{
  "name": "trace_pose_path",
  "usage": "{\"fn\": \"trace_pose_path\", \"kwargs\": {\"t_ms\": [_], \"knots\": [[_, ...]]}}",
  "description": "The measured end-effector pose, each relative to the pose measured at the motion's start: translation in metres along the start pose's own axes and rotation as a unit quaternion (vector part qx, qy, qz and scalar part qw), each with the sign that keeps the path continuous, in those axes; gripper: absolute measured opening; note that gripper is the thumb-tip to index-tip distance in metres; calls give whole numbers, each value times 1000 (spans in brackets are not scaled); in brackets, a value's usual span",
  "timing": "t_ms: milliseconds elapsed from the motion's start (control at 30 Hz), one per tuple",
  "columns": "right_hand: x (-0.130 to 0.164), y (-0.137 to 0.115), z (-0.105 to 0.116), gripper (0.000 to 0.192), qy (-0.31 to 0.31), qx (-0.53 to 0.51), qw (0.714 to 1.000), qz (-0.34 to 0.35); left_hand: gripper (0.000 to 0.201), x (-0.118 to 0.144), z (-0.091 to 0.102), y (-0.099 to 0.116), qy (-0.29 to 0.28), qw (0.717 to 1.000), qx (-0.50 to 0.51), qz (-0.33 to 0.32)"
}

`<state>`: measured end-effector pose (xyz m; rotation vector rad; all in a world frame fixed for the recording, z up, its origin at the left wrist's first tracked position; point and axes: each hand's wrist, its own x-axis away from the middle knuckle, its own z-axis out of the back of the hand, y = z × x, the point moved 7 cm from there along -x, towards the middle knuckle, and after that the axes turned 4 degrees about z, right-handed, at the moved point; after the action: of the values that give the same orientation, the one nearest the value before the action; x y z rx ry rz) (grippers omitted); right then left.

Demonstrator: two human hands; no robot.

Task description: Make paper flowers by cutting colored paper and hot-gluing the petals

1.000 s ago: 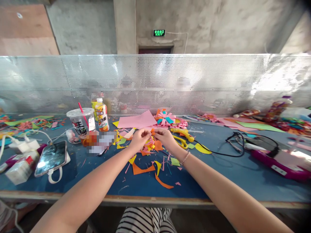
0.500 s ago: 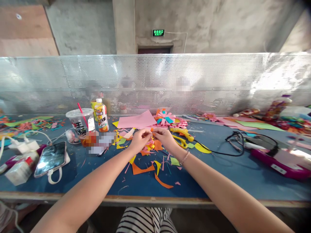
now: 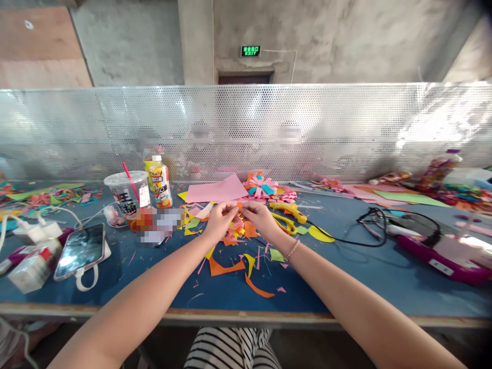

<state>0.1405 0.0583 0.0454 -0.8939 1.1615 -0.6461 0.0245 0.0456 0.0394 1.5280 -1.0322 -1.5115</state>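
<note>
Between my fingertips is a small orange paper piece (image 3: 240,205). My left hand (image 3: 223,219) pinches it from the left and my right hand (image 3: 258,216) from the right. Its exact shape is too small to tell. Below the hands lies a heap of pink, yellow and orange paper bits (image 3: 232,233). Just right of my right hand are yellow-handled scissors (image 3: 285,224) and a yellow glue gun (image 3: 289,210) with a black cord. Behind the hands stand a pink and blue paper flower (image 3: 262,187) and a pink paper sheet (image 3: 217,189).
At left are a plastic cup (image 3: 126,197) with a red straw, a drink bottle (image 3: 160,183) and a phone (image 3: 81,251) with chargers. A purple power strip (image 3: 442,261) lies at right. Orange scraps (image 3: 226,266) lie near the front. A perforated metal screen (image 3: 246,133) bounds the table's back.
My hands have drawn slightly apart, and more of the orange paper piece shows between the fingertips. Everything on the table stays where it was.
</note>
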Motion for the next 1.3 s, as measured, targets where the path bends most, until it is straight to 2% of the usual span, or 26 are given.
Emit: {"fn": "trace_pose_path", "kwargs": {"t_ms": [200,367,533,833,1033,1300], "knots": [[1,-3,-2,12,-14,-39,999,10,25,-1,0,-1,5,1000,2,9],[1,-8,-3,18,-24,11,998,52,23,0,0,-1,12,1000,15,12],[-1,-9,-1,17,-11,23,998,61,27,1,-1,-2,13,999,27,12],[0,-8,5,12,27,33,998,54,28,2,-4,2,-11,1000,24,7],[0,-5,7,16,48,-28,998,24,27,2,-8,5,-47,999,17,-9],[0,-1,7,17,48,-59,997,15,26,1,-8,4,-40,999,16,-14]]}}
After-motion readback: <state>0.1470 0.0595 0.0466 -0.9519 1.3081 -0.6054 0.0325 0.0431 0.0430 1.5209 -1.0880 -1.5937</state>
